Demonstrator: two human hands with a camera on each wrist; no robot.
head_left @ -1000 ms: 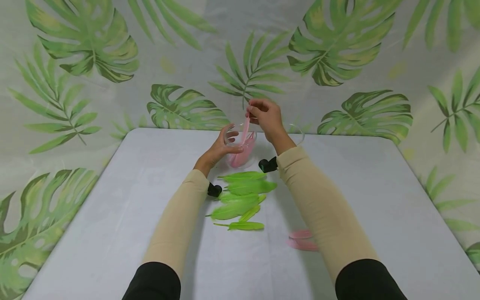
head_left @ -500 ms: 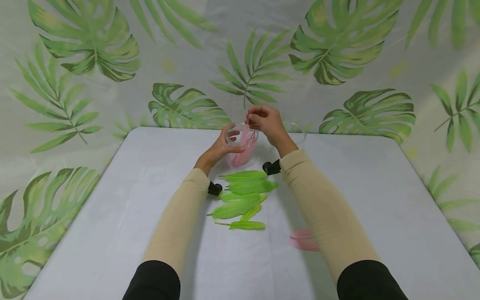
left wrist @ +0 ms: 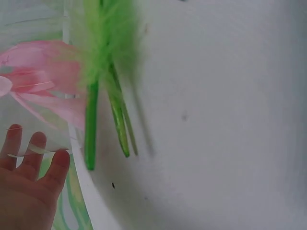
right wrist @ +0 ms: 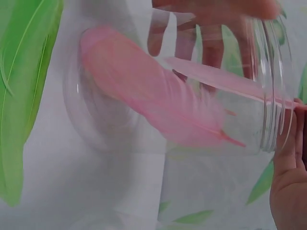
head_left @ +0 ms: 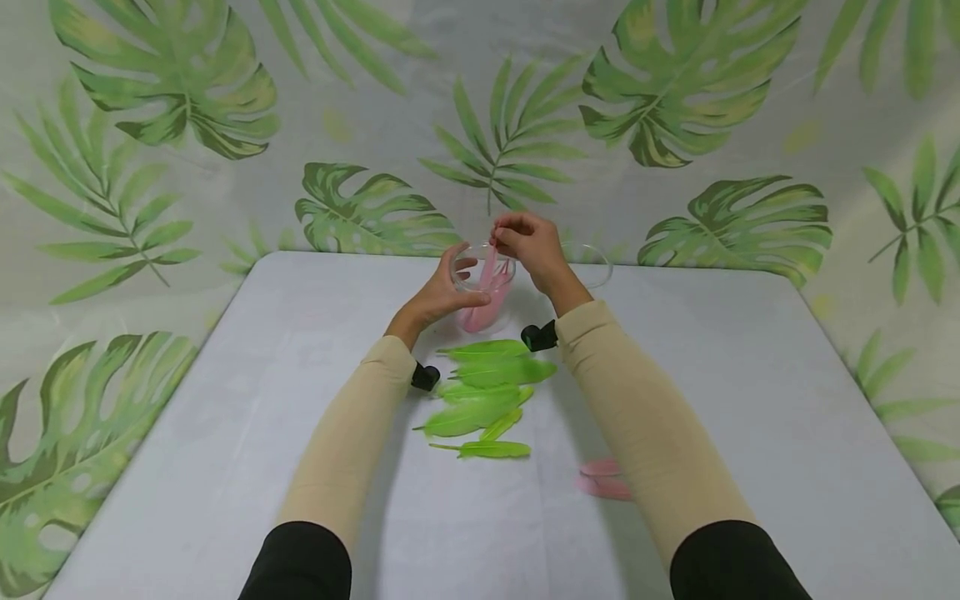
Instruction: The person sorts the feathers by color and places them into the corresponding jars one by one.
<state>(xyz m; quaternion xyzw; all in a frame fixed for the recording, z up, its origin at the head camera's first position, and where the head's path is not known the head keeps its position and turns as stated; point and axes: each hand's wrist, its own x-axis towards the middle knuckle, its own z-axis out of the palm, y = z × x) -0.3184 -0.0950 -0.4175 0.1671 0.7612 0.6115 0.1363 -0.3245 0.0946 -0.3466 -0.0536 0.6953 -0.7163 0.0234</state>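
A clear jar (right wrist: 76,117) stands near the table's back edge with pink feathers (right wrist: 153,96) inside. My left hand (head_left: 435,298) holds it, thumb in front and fingers round the far side, which show through the wall in the right wrist view. Above the jar's mouth my right hand (head_left: 534,248) pinches a slim pink feather (right wrist: 225,82) by its quill end. Most of that feather lies inside the jar. In the right wrist view only part of my right hand shows, at the right edge beside the rim.
Several green feathers (head_left: 487,373) lie in a column on the white table (head_left: 300,350) in front of the jar. Pink feathers (head_left: 603,487) lie by the right forearm, partly covered. Behind the right wrist stands a clear round-rimmed thing (head_left: 611,271). A leaf-print cloth (head_left: 525,33) hangs behind.
Over the second my right hand has come down a little, lowering the pinched pink feather further into the jar. My left hand and the jar stay nearly in place.
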